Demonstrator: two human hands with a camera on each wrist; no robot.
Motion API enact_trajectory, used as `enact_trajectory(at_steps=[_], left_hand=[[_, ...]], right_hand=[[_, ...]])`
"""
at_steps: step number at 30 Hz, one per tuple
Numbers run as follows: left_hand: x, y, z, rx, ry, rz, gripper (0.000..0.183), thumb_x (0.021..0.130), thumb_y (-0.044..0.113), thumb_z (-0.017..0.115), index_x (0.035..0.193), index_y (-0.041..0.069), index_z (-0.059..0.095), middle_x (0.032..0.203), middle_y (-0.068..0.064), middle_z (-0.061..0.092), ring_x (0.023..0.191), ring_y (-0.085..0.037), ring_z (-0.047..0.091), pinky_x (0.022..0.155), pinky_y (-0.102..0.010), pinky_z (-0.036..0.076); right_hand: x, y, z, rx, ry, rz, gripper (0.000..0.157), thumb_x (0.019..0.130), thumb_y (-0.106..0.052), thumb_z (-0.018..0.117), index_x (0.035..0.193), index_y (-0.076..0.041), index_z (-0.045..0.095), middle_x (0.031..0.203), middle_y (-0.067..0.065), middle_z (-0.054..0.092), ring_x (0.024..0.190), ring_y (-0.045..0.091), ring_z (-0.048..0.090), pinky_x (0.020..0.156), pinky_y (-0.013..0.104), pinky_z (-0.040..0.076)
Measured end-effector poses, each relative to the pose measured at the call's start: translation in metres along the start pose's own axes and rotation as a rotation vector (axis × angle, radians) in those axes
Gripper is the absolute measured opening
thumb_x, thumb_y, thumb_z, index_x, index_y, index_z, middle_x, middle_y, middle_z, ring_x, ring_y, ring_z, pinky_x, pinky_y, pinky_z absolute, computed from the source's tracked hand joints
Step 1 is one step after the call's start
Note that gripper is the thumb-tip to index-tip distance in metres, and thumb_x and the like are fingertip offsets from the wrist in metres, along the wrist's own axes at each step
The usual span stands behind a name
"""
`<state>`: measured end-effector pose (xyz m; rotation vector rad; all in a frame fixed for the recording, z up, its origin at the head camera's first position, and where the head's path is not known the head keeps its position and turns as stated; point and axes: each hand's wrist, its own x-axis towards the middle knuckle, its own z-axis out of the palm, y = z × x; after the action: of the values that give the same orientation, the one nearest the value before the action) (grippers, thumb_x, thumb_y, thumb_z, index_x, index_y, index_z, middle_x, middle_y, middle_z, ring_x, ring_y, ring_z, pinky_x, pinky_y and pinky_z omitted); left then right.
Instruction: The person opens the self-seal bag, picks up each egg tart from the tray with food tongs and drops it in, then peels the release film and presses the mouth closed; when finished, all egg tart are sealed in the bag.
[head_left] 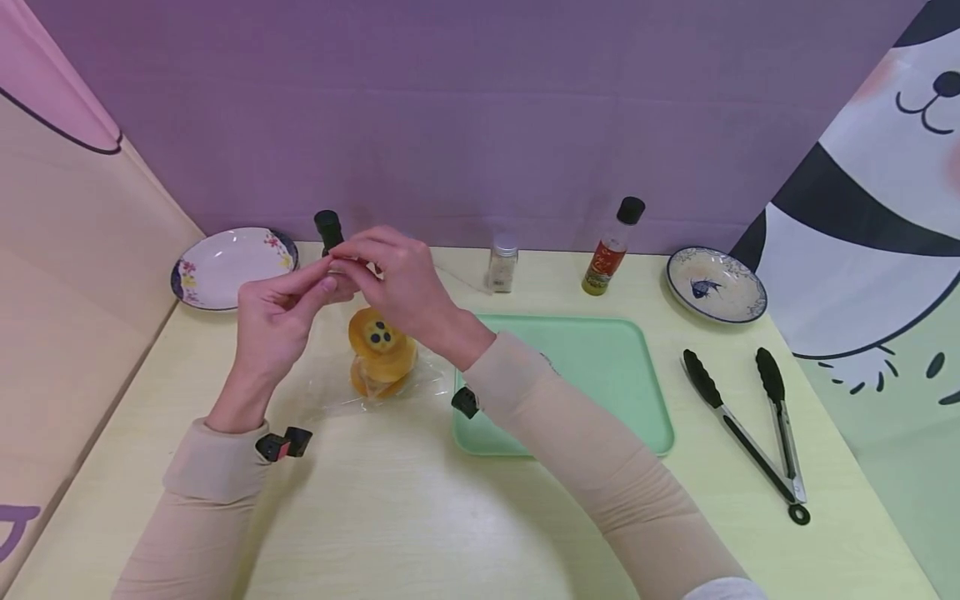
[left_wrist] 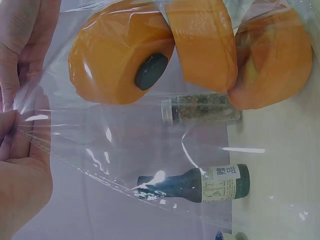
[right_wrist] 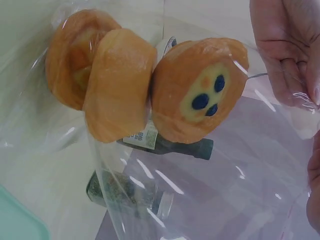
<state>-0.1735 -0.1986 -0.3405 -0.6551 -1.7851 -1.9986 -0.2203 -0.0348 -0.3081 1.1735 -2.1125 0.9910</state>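
A clear plastic bag [left_wrist: 107,145] with orange-brown buns [head_left: 384,360] in it hangs between my hands and the table, left of centre. In the right wrist view, one bun [right_wrist: 200,95] bears dark dots on a pale patch. My left hand [head_left: 281,312] pinches the top edge of the bag between thumb and fingertips. Close beside it, my right hand [head_left: 396,282] pinches the same edge from the other side. The fingertips of both hands nearly meet, and they hide part of the bag's rim in the head view.
Behind stand a dark bottle [head_left: 327,229], a shaker jar [head_left: 502,265] and a red-labelled bottle [head_left: 607,254]. A floral plate [head_left: 232,271] lies left, a fish-patterned dish [head_left: 716,286] right. A mint-green tray [head_left: 600,375] lies under my right forearm, with open tongs [head_left: 753,454] to its right.
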Motion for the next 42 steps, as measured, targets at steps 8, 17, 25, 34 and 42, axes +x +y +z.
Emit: enact_trajectory(at_steps=[8, 17, 25, 34, 42], left_hand=[[0.001, 0.000, -0.001, 0.016, 0.002, 0.004, 0.031, 0.085, -0.014, 0.056, 0.116, -0.012, 0.059, 0.098, -0.011, 0.071, 0.082, -0.017, 0.071, 0.083, -0.024, 0.054], [0.001, 0.000, -0.001, 0.065, -0.004, 0.022, 0.031, 0.085, -0.014, 0.057, 0.115, -0.010, 0.060, 0.097, -0.010, 0.072, 0.085, -0.016, 0.071, 0.085, -0.024, 0.052], [-0.001, 0.000, 0.000, 0.079, -0.012, 0.012, 0.031, 0.085, -0.014, 0.057, 0.116, -0.011, 0.060, 0.096, -0.008, 0.072, 0.082, -0.014, 0.071, 0.084, -0.021, 0.053], [0.001, -0.002, -0.001, 0.021, -0.010, 0.017, 0.029, 0.086, -0.014, 0.056, 0.115, -0.015, 0.059, 0.094, -0.012, 0.072, 0.083, -0.017, 0.071, 0.079, -0.025, 0.055], [0.001, 0.000, -0.002, 0.108, -0.015, 0.009, 0.030, 0.086, -0.012, 0.057, 0.115, -0.012, 0.060, 0.095, -0.009, 0.072, 0.082, -0.014, 0.071, 0.078, -0.023, 0.055]], right_hand=[[0.004, -0.003, 0.000, 0.095, -0.016, 0.120, 0.014, 0.090, -0.016, 0.063, 0.096, -0.007, 0.072, 0.092, 0.002, 0.068, 0.071, 0.004, 0.054, 0.062, 0.008, 0.044], [0.007, -0.007, 0.000, 0.198, -0.104, 0.344, 0.014, 0.093, -0.017, 0.059, 0.100, -0.008, 0.067, 0.090, 0.001, 0.064, 0.071, 0.010, 0.051, 0.060, 0.013, 0.047], [0.011, -0.010, -0.002, 0.313, -0.145, 0.508, 0.011, 0.093, -0.018, 0.058, 0.100, -0.010, 0.063, 0.087, 0.001, 0.062, 0.071, 0.013, 0.052, 0.058, 0.017, 0.049], [0.010, -0.005, -0.005, 0.287, -0.137, 0.500, 0.013, 0.095, -0.018, 0.055, 0.102, -0.010, 0.062, 0.090, 0.004, 0.061, 0.073, 0.012, 0.051, 0.059, 0.016, 0.049], [0.001, -0.008, -0.009, -0.023, -0.117, 0.189, 0.020, 0.093, -0.020, 0.059, 0.104, -0.007, 0.069, 0.096, 0.001, 0.065, 0.084, 0.010, 0.054, 0.071, 0.007, 0.044]])
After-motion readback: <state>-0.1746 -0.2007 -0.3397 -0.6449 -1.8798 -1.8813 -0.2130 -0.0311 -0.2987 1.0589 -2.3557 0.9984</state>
